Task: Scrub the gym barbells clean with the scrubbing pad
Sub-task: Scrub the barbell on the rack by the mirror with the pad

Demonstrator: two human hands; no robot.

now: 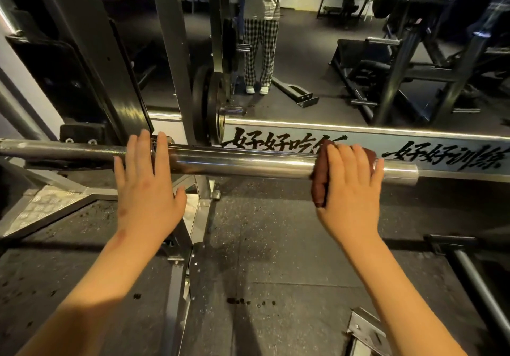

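Note:
A chrome barbell [242, 162] lies horizontally across the rack at mid-frame, its thick sleeve ending at the right. My left hand [146, 187] rests flat on the bar near the sleeve collar, fingers spread and draped over the top. My right hand [350, 187] presses a dark brown scrubbing pad [321, 181] wrapped around the sleeve close to its right end. The pad shows on both sides of my fingers; the rest of it is hidden under my palm.
A dark rack upright [171, 57] and its silver base [198, 206] stand behind and below the bar. Weight plates [212, 107] hang on a peg. A wall mirror [317, 51] reflects a standing person and gym machines. Dark specks dot the rubber floor [248, 300].

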